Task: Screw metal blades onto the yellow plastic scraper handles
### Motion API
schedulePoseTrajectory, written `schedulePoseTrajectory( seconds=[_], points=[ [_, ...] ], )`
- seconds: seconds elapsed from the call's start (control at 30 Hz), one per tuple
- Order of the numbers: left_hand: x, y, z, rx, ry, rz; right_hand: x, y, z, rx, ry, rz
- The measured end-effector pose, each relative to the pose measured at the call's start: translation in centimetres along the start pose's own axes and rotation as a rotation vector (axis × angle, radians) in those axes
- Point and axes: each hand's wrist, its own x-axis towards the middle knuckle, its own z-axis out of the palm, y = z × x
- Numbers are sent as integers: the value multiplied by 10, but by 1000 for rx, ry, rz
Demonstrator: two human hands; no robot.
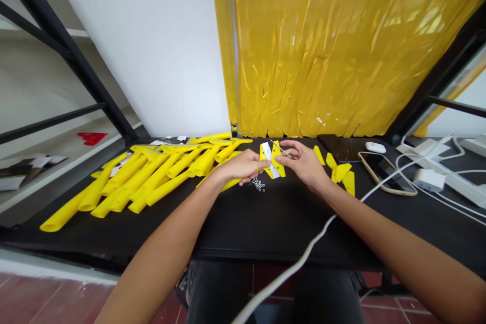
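My left hand is closed on a yellow plastic piece with a wide flat head. A silver metal plate lies across that head, and a yellow handle shows below my fingers. In my right hand a thin metal rod is pinched, slanting over the head; its exact kind is too small to tell. The right fingertips are at the head's right side. Just beneath my left hand, several small shiny metal parts lie in a loose pile on the black table.
Many yellow tube-handled pieces are heaped on the left. Right of my hand lie several small yellow flat pieces. Farther right are a phone, a white earbud case and a charger. A white cable crosses over my right forearm.
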Motion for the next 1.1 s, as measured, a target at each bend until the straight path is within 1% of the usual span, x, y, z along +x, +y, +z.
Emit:
schedulePoseTrajectory(
  seconds=[0.1, 0.27, 0.4, 0.57, 0.73, 0.93, 1.1],
  points=[
    [0, 1, 1, 20, -17, 18, -1, -1, 2, -6, 2, 28],
    [1, -1, 3, 42, -24, 52, -5, -5, 8, 57, 32, 129],
    [1, 0, 4, 33, -6, 49, -8, -10, 9, 89, 39, 148],
    [1, 3, 4, 20, -11, 65, -7, -11, 3, 145, -36, 180],
    [1, 2, 3, 29, 17, 57, -6, -10, 1, 168, -121, 241],
    [0, 3, 2, 67, -3, 69, -9, -11, 9, 89, -54, 144],
    [0, 5, 3, 15, -29, 51, -12, -7, 12, 38, -65, 111]
  ],
)
